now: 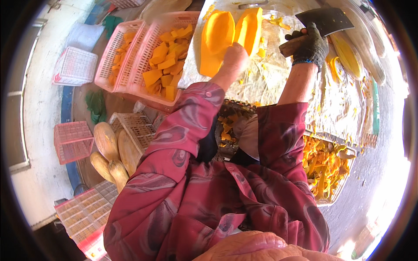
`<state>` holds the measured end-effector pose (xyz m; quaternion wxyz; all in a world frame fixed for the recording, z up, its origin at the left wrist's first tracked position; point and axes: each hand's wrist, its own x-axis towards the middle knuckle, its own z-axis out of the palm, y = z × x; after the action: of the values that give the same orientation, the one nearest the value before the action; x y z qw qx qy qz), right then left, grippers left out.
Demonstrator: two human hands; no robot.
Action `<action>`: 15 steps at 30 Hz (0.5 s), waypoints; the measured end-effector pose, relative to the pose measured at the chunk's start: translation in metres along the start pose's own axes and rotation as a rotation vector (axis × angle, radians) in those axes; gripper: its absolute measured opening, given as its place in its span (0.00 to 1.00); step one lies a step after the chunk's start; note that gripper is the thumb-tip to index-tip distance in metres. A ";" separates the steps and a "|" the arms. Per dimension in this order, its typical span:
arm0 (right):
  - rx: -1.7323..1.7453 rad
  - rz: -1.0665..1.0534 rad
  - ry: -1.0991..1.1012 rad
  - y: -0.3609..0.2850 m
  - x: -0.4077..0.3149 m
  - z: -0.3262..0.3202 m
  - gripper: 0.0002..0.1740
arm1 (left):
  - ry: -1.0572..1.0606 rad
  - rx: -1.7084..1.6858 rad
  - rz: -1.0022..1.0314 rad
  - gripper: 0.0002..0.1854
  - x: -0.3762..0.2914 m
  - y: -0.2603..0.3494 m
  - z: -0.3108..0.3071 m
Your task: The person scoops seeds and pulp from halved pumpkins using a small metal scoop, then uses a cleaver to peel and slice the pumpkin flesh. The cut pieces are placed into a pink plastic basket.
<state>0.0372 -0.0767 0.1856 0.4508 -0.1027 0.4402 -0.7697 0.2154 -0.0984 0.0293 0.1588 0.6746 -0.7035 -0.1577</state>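
My bare left hand [235, 58] is curled around the near end of a peeled orange squash half [249, 27], its fingertips hidden. Beside that piece lies a second peeled half [215, 39] with its scooped-out hollow facing up. My right hand [308, 45], in a dark knit glove, grips a cleaver [325, 22] by its wooden handle. The wide dark blade is held to the right of both halves, above the worktable [271, 81], whose pale covering is stained and strewn with peel scraps.
Pink crates [138, 73] of cut squash chunks [166, 65] stand left of the table. Long pale gourds [359, 32] and a partly peeled one [347, 55] lie right. A basket of peelings [323, 166] sits below the right edge. Whole squashes [106, 140] are stacked lower left.
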 end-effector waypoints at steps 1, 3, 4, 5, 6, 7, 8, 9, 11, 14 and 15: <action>-0.004 0.021 -0.005 0.002 -0.001 -0.002 0.11 | 0.047 -0.020 -0.049 0.25 -0.003 0.002 0.006; 0.044 0.047 -0.062 0.005 0.006 -0.005 0.10 | 0.105 -0.157 -0.156 0.27 -0.002 0.004 0.011; 0.064 0.056 -0.088 0.005 0.011 -0.008 0.10 | 0.133 -0.230 -0.207 0.28 -0.003 0.006 0.012; 0.072 0.058 -0.105 0.002 0.014 -0.013 0.10 | 0.123 -0.255 -0.232 0.29 -0.005 0.008 0.013; 0.054 0.015 -0.111 0.003 0.021 -0.019 0.10 | 0.132 -0.280 -0.227 0.30 -0.008 0.009 0.013; 0.033 0.056 -0.108 0.001 0.027 -0.023 0.09 | 0.145 -0.304 -0.227 0.31 -0.013 0.007 0.013; 0.011 0.094 -0.105 0.000 0.033 -0.027 0.09 | 0.158 -0.328 -0.227 0.32 -0.017 0.007 0.013; -0.012 0.093 -0.081 0.000 0.036 -0.029 0.09 | 0.145 -0.389 -0.211 0.34 -0.023 0.007 0.013; -0.029 0.167 -0.098 0.009 0.041 -0.034 0.11 | 0.248 -0.465 -0.255 0.33 -0.032 -0.002 0.027; -0.007 0.306 -0.286 -0.002 0.069 -0.059 0.14 | 0.052 -1.111 -0.539 0.30 -0.035 0.019 0.015; -0.048 0.348 -0.249 -0.004 0.064 -0.055 0.14 | -0.085 -1.397 -0.683 0.30 -0.037 0.021 0.006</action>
<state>-0.0322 -0.0935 0.1405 0.6252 -0.1301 0.4107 -0.6508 0.1952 -0.0601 0.0332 0.4625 0.5907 -0.1995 -0.6304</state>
